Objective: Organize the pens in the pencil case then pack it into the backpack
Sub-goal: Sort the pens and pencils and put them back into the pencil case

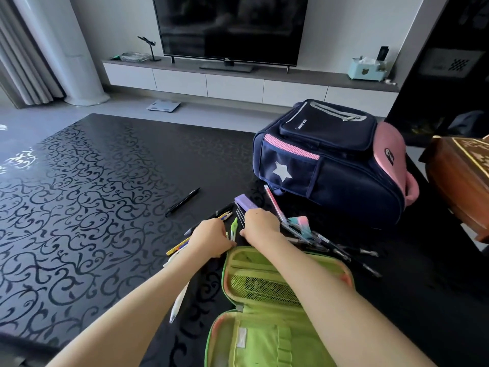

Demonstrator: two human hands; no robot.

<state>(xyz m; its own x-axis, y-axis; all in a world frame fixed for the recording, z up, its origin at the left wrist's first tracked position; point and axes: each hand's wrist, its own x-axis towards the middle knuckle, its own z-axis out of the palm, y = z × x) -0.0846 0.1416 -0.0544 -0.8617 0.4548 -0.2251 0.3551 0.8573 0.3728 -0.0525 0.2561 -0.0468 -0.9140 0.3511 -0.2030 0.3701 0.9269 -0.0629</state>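
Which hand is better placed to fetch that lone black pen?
Left. The left hand lies nearer the slim black pen; the right hand sits farther, toward the navy-and-pink fabric backpack.

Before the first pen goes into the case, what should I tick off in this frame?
1. Pencil case open, lying flat: ok.
2. Left hand and right hand at the pen pile: ok.
3. Either hand gripping a pen: cannot tell.
4. Pens gathered: not ok; black pen lies apart, white pen left of the case.
5. Backpack open for packing: cannot tell.
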